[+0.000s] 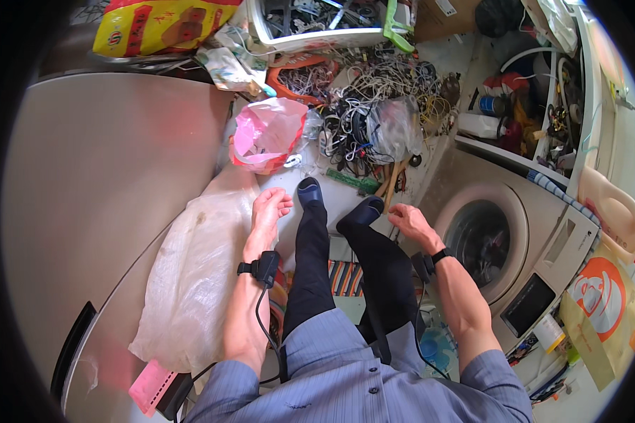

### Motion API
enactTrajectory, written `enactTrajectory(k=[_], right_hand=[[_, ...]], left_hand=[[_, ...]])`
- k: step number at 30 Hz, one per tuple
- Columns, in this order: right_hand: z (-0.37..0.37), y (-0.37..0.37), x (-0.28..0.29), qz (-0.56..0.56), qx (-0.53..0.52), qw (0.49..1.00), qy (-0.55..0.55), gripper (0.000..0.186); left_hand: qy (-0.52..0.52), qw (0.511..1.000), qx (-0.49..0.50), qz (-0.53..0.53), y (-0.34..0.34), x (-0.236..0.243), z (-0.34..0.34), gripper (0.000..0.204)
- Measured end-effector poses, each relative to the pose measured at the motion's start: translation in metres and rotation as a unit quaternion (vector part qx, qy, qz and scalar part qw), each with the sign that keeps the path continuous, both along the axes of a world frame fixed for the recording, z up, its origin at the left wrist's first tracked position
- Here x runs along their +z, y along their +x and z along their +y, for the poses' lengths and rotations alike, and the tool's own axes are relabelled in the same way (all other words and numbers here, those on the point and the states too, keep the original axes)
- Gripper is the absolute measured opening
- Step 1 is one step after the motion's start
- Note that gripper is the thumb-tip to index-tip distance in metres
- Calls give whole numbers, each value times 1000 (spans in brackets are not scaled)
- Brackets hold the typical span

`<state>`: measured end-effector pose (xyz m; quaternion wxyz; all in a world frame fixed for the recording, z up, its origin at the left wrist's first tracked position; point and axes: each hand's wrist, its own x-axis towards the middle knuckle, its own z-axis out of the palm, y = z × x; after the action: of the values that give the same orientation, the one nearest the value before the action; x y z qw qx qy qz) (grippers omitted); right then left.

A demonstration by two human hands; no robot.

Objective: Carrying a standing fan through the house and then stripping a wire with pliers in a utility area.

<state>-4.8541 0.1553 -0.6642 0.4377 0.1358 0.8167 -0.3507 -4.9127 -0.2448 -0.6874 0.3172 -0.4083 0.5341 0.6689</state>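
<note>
My left hand (269,207) is raised just left of my legs, its fingers curled together with nothing visible in them. Beside it lies a large translucent plastic sheet or bag (190,271), and beyond it stands an open pink plastic bag (270,134). My right hand (410,220) hangs to the right of my knee with its fingers bent inward and closed; I see nothing in it. Nearest to that hand are the front-loading washing machine (437,180) and some wooden sticks (392,178) on the floor. Both wrists wear black strapped devices.
A tangled heap of cables (353,134) and a clear plastic bag (395,130) lie ahead. Behind them stands a white bin (289,44) of dark parts. An orange basket (282,74) holds more wires. A large pale panel (120,176) flanks my left; a cluttered shelf (497,149) stands right.
</note>
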Motion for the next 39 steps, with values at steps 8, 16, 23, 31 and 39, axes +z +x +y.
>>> enactTrajectory(k=[8, 16, 23, 31, 39], right_hand=[[37, -5, -111, 37, 11, 998, -49, 33], [89, -17, -243, 55, 31, 997, -48, 35], [76, -60, -351, -54, 169, 971, -163, 38], [-107, -42, -472, 107, 422, 873, -219, 39], [-266, -46, -483, 396, 251, 883, -31, 32]], left_hand=[[-5, 999, -7, 51, -14, -44, 54, 20], [-27, 986, 45, 157, -21, -140, 111, 17], [-53, 952, 87, 289, -89, -192, 101, 19], [-65, 912, -100, 391, -123, -175, 124, 17], [-18, 910, -77, 406, -69, -146, 104, 16]])
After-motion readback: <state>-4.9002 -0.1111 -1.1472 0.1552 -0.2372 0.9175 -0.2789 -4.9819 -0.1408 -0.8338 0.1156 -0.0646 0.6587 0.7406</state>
